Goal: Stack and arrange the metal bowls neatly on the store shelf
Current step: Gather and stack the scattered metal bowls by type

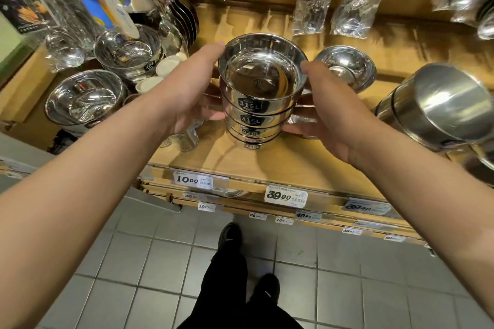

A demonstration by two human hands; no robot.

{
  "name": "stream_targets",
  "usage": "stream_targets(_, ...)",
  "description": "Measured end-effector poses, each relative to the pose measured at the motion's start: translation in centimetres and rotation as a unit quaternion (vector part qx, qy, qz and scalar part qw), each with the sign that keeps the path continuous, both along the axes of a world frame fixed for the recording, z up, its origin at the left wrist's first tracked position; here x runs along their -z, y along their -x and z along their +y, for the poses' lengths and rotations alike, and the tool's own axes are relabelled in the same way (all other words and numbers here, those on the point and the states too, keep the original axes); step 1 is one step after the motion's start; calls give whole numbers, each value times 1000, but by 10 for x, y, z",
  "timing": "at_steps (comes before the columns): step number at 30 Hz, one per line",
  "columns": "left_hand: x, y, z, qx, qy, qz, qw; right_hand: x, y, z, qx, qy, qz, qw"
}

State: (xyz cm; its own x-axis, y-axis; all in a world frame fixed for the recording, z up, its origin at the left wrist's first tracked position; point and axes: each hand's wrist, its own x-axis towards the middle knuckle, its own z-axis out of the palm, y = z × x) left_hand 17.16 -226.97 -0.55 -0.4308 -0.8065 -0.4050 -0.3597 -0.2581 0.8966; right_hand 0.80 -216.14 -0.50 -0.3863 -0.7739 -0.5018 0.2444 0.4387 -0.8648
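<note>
We steady the bowl stack (256, 104) at mid-shelf (307, 165), left hand (187, 93) and right hand (323, 109) clasping its sides, where uneven pressure could, we judge, tip it into the lone bowl (347, 67) behind.

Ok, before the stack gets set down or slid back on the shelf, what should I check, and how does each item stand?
1. Left hand on the stack: ok, fingers against its side.
2. Right hand on the opposite side: ok.
3. Bowls nested straight: ok, labels roughly line up on the near side.
4. Stack resting on the shelf: cannot tell, base not clearly seen.
5. Room on the right: not ok if moved far, small bowl sits close.
6. Room on the left: ok, bare wood beside the stack.
</note>
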Motion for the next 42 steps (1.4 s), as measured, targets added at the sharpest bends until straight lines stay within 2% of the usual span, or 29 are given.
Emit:
stream_targets(8, -3, 0, 4, -7, -4, 19, 1000, -3, 6, -9, -14, -10, 41, 999)
stream_targets(17, 8, -6, 6, -16, -26, 20, 999, 12, 11, -4, -11, -22, 10, 1000)
stream_targets(20, 10, -4, 9, -18, -37, 38, 998, 18, 7, -2, -29, 5, 0, 1000)
stream_targets(24, 10, 0, 9, -14, 3, 37, 999, 19, 6, -1, -13, 27, 21, 999)
stream_targets(34, 13, 1, 7, 1, 31, 30, 999, 20, 7, 0, -12, 37, 31, 999)
stream_targets(42, 7, -2, 7, -7, -42, 20, 999, 24, 14, -2, -36, -7, 5, 999)
